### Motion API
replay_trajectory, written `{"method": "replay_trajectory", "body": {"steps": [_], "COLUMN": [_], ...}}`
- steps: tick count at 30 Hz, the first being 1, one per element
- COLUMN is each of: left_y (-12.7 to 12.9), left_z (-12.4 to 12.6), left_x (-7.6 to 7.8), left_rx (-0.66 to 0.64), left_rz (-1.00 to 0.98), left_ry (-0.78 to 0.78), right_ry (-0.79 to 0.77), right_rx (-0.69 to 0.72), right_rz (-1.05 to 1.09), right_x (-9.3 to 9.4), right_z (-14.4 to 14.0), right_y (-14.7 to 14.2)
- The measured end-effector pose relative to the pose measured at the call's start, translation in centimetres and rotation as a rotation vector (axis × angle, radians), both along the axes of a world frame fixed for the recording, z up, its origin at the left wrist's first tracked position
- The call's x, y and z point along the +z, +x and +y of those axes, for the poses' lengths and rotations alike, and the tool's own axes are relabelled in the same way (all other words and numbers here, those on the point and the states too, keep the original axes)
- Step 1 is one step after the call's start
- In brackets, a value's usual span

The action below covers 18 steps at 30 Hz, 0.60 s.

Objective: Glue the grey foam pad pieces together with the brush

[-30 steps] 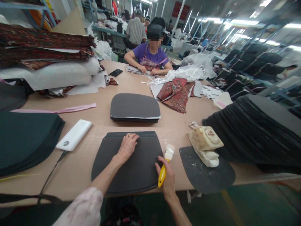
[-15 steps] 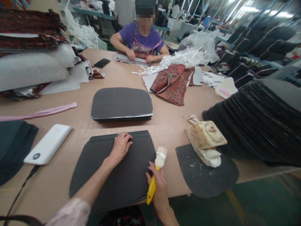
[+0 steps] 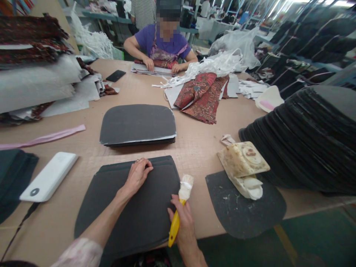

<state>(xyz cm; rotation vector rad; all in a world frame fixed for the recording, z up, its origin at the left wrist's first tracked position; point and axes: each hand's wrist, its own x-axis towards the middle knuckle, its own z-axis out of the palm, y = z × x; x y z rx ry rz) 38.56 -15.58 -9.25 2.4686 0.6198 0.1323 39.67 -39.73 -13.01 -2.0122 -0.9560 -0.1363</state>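
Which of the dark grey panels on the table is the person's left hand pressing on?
The near panel at the table's front edge, under the left hand. The stacked panels lie farther back untouched; the right-side panel carries a glue-smeared tub.

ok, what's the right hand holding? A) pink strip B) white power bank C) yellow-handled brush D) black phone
C: the right hand grips the yellow-handled brush, its white bristles at the right edge of the dark panel that the left hand presses flat.
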Motion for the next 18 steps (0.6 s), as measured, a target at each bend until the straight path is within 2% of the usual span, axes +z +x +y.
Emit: {"method": "replay_trajectory", "body": {"steps": [6,11,14,18], "left_y": [0.3,-0.1,-1.5,-5.3], "left_z": [0.2,-1.6,-3.5,-4.8], "left_x": [0.0,1.9,3.4,4.7], "left_rx": [-0.004,0.039,0.035,0.028], "left_rz": [0.037,0.036,-0.040,-0.116], "left_ry": [0.026,0.090,0.160,0.110], "right_ry": [0.006,0.041,0.038,0.050], "right_rx": [0.000,0.010,0.047,0.091], "right_rz": [-0.002,-0.076,-0.172,-0.228], "right_x": [0.0,0.1,-0.1,0.4], "right_z": [0.2,-0.2,-0.4,1.7], "right_y": [0.2,0.2,0.6,0.9]}}
